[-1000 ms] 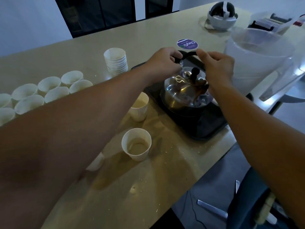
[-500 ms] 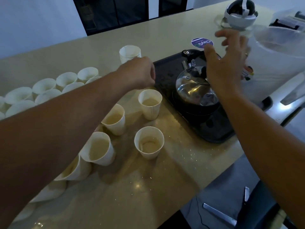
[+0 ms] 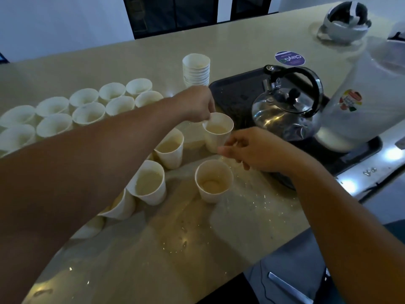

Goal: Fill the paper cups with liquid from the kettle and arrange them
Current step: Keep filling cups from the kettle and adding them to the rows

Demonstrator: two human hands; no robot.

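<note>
A steel kettle (image 3: 282, 113) with a black handle stands on the black tray (image 3: 232, 95), nobody touching it. My left hand (image 3: 197, 104) pinches the far rim of a filled paper cup (image 3: 215, 139) beside the tray's left edge. My right hand (image 3: 252, 150) reaches in from the right, fingertips by that cup's near side; contact is unclear. Another cup (image 3: 213, 183) with a little liquid stands just in front. Several filled cups (image 3: 151, 185) run in a line toward me under my left forearm.
Two rows of paper cups (image 3: 87, 108) stand at the left, a stack of cups (image 3: 196, 70) behind my left hand. A large translucent pitcher (image 3: 361, 99) rises on the tray's right end. Drops of liquid lie on the table (image 3: 175, 249) near its front edge.
Both hands left the kettle's handle. My left hand came down onto the cup's rim by the tray. My right hand swung from above the kettle down to the same cup.
</note>
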